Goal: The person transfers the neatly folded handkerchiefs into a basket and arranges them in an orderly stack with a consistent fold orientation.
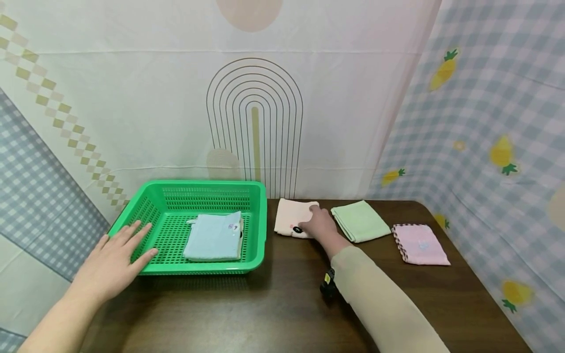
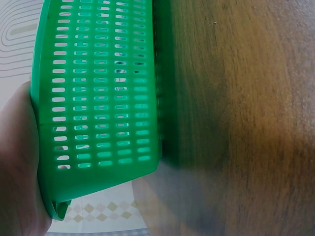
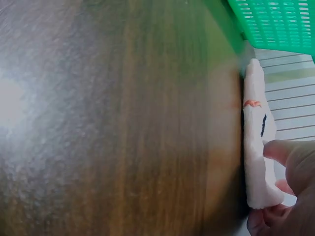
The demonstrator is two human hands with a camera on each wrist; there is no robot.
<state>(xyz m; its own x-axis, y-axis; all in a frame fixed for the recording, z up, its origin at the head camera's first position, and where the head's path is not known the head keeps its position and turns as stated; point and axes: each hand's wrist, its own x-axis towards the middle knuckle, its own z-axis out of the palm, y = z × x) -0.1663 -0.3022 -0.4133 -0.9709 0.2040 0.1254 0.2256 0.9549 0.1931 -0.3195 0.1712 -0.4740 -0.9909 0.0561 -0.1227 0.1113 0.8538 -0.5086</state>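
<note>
My right hand [image 1: 319,224] pinches the near right corner of a folded pale peach towel [image 1: 289,218], which has a black oval and a small pink mark. In the right wrist view the thumb lies on top of the towel [image 3: 256,162] while other fingers curl at its edge. Spread flat, my left hand [image 1: 112,257] lies over the left front rim of a green plastic basket [image 1: 198,267]. The left wrist view shows that hand [image 2: 17,162] along the rim of the perforated basket wall [image 2: 98,98]. Inside the basket is a folded light blue towel [image 1: 213,238].
A folded light green towel [image 1: 361,221] lies right of my right hand, and a pink towel [image 1: 420,244] with a checked edge lies farther right. All are on a dark wooden table [image 1: 282,309]. Patterned cloth [image 1: 353,113] hangs behind and at both sides.
</note>
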